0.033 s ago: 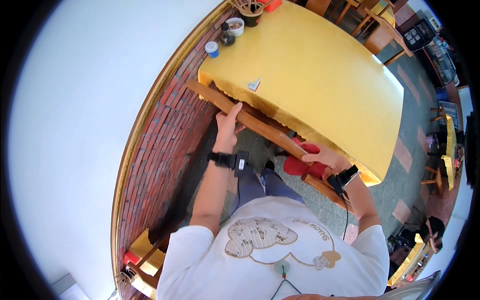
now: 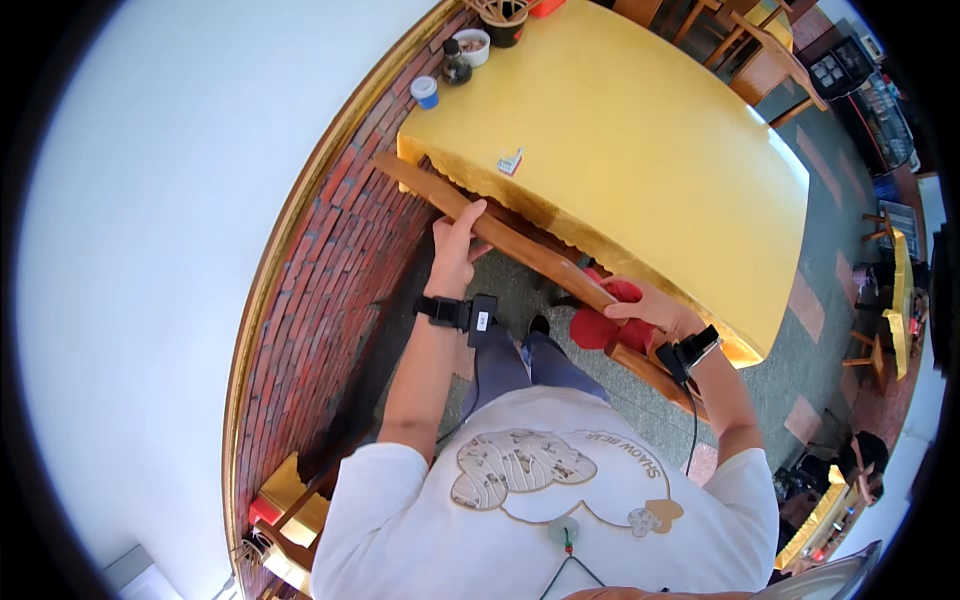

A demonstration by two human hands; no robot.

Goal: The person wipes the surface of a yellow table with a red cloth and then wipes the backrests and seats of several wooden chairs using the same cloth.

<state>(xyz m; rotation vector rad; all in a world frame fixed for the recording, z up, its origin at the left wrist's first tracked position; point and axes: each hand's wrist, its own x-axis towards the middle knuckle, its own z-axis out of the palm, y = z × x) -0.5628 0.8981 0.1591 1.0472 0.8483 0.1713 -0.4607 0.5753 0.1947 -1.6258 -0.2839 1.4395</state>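
A long brown wooden rail [image 2: 535, 257], like the top of a bench or chair back, runs slantwise along the near edge of the yellow-covered table [image 2: 620, 150]. My left hand [image 2: 456, 245] is closed round it left of its middle, thumb over the top and fingers underneath. Near its right end my right hand [image 2: 648, 308] grips it, with the fingers partly hidden. What the rail joins below is mostly out of sight. Something red [image 2: 592, 329], perhaps a stool, shows beneath my right hand. A second brown wooden piece [image 2: 655, 380] lies beside my right wrist.
A brick wall [image 2: 330, 270] rises close on my left. On the table stand a blue-and-white cup [image 2: 424, 92], a dark bottle [image 2: 456, 66], a white bowl [image 2: 474, 48] and a small white-and-red packet [image 2: 510, 162]. Wooden chairs [image 2: 770, 75] stand beyond.
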